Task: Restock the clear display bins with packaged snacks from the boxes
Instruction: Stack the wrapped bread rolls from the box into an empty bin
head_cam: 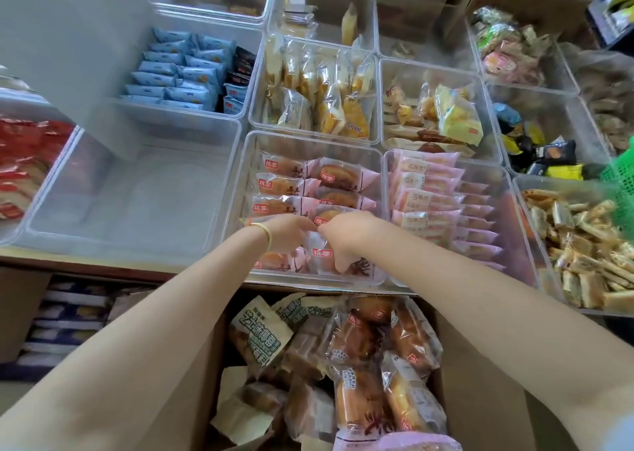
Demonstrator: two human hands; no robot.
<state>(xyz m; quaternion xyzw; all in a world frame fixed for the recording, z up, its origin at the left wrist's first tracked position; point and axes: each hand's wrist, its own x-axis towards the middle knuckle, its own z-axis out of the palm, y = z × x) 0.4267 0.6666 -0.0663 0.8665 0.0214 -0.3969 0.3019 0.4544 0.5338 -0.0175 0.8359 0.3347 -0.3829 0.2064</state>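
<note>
- Both forearms reach forward from the bottom corners and meet over the near middle clear bin (240, 162).
- Left hand (288, 232), yellow bangle (266, 232) on the wrist, fingers curled down onto a pink-wrapped bread pack (353, 265) at the bin's near end; looks pinched on the wrapper, fingertips partly hidden.
- Right hand (346, 236) just beside the left, nearly touching it, fingers bent down and gripping the same pack's top edge, thumb pointing down over the wrapper.
- That bin holds two rows of the same pink bread packs (308, 182), red labels facing up, laid overlapping front to back.
- Cardboard box (480, 399) directly below the arms, open, heaped with more bread packs and some green-and-white packs (257, 334).
- Bin to the left (137, 193) is clear plastic with its bottom showing.
- Bin to the right holds pale pink packs (425, 189) standing in rows.
- Far right bin holds small tan wrapped bars (583, 255); a green basket (621, 189) overlaps its corner.
- Back rows: blue packs (178, 69), yellow-wrapped cakes (326, 97), mixed yellow and brown packs (435, 117), dark mixed wrappers (535, 148).
- Far left bin shows red packs (27, 152).
- Bins sit edge to edge on a counter (103, 261); stacked blue-white packs (65, 323) lie below it at left.
</note>
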